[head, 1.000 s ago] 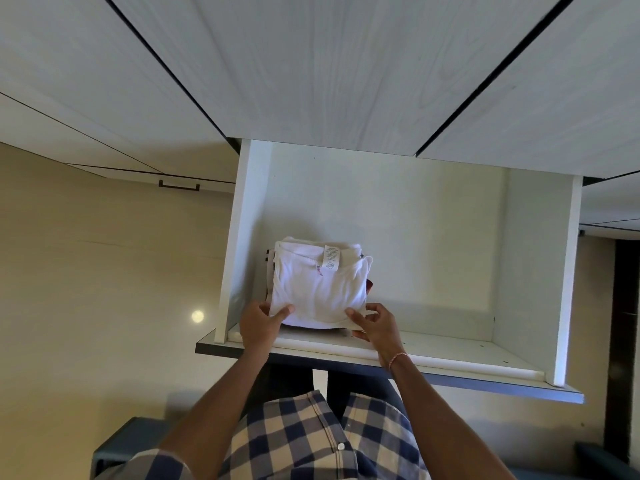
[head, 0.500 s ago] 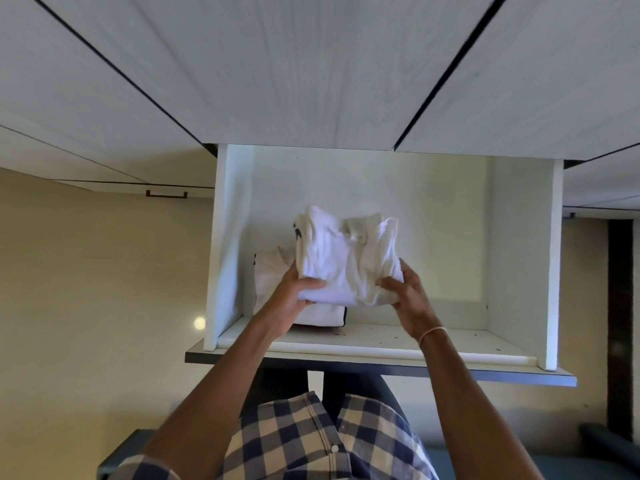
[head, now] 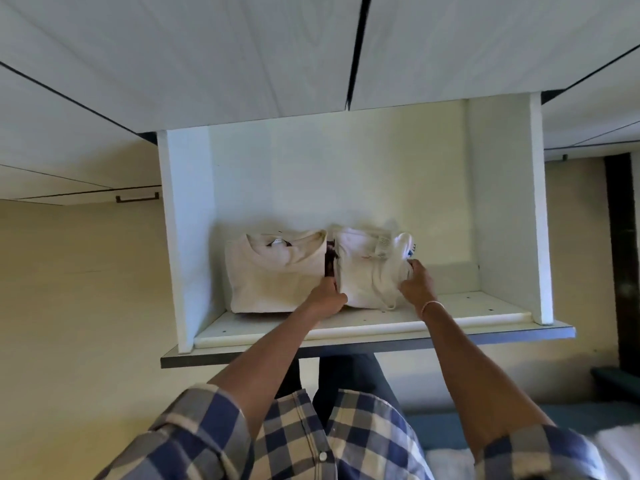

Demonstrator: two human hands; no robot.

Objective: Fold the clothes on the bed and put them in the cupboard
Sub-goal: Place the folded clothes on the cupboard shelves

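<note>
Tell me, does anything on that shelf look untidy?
The right garment, held by the left hand and right hand, looks rumpled, a strand drooping at its front; the left garment lies neatly folded.

The folded white fabric garment [head: 367,271] lay on top of the folded cream T-shirt [head: 277,282] a second ago and was then lifted clear. Now it sits on the white cupboard shelf [head: 467,306], just right of that T-shirt. The left hand [head: 327,299] and right hand [head: 415,285] have come down with it, gripping its two sides.
</note>
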